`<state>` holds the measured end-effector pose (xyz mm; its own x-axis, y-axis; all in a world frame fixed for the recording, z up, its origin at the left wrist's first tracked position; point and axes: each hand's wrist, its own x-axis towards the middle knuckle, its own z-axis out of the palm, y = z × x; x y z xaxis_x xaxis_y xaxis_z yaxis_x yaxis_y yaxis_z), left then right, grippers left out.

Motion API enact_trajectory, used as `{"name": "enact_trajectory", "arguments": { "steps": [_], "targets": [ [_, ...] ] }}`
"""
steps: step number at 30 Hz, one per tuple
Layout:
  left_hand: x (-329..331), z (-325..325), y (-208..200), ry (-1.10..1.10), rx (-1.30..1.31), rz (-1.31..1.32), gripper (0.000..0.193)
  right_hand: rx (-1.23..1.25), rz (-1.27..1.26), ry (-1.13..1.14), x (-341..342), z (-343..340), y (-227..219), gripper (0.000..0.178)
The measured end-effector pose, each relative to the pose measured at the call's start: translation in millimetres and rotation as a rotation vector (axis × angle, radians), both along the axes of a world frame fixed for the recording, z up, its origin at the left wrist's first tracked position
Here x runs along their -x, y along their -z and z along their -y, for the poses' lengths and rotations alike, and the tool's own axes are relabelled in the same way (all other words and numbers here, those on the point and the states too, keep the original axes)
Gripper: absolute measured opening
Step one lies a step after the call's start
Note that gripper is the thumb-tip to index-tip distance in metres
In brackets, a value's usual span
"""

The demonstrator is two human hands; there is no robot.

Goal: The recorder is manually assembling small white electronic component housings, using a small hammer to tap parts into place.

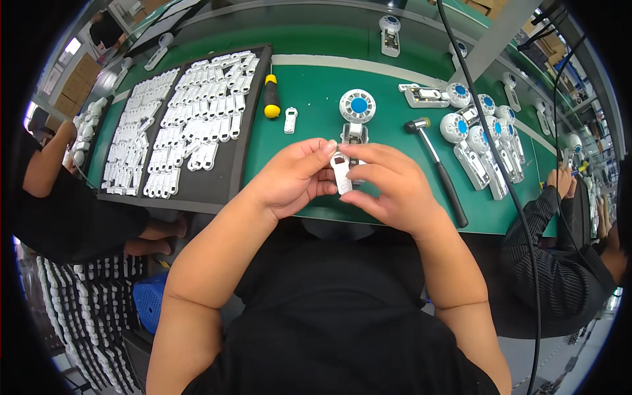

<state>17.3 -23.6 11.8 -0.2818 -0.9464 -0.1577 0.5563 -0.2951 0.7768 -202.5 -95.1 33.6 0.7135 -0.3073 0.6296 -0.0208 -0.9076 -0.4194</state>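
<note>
Between both hands I hold a small white plastic cover [342, 174] with a dark window near its top. My left hand [294, 175] pinches its upper left edge with thumb and fingers. My right hand [394, 184] grips its right side, the thumb near the lower end. Just beyond the fingers lies a white device [357, 106] with a round head and a blue disc; its open body is partly hidden by my hands. Another small white cover [290, 120] lies on the green mat to the left of it.
A dark tray [220, 172] with rows of white covers stands at left. A yellow-black screwdriver [271, 97] lies beside it. To the right are a hammer [440, 168] and several round-headed devices [479, 158]. A black cable [495, 158] hangs across the right side. People sit at both sides.
</note>
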Motion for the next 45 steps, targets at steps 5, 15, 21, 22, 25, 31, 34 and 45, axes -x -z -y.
{"name": "enact_trajectory", "arguments": {
  "steps": [5,15,21,22,25,31,34,45],
  "targets": [
    [2,5,9,-0.05,0.061,0.162,0.039,0.068,0.06,0.125,16,5,5,0.038],
    [28,15,25,-0.357,0.625,1.412,0.105,-0.097,-0.109,0.265,10,39,28,0.039],
    [29,16,30,-0.361,0.635,1.412,0.108,-0.111,-0.182,0.267,1,40,33,0.036],
    [29,16,30,-0.359,0.63,1.412,0.108,-0.115,-0.184,0.265,0,40,33,0.036],
    [30,15,31,-0.369,0.627,1.412,0.107,-0.08,-0.204,0.277,-1,40,33,0.036],
    [27,14,34,-0.402,0.689,1.45,0.097,-0.009,-0.258,0.245,-3,40,25,0.035],
    [29,9,30,-0.445,0.801,1.506,0.089,0.041,-0.276,0.244,0,41,23,0.032],
    [44,-22,24,-0.285,0.871,1.76,0.068,-0.118,-0.535,0.921,87,18,12,0.05]
  ]
}}
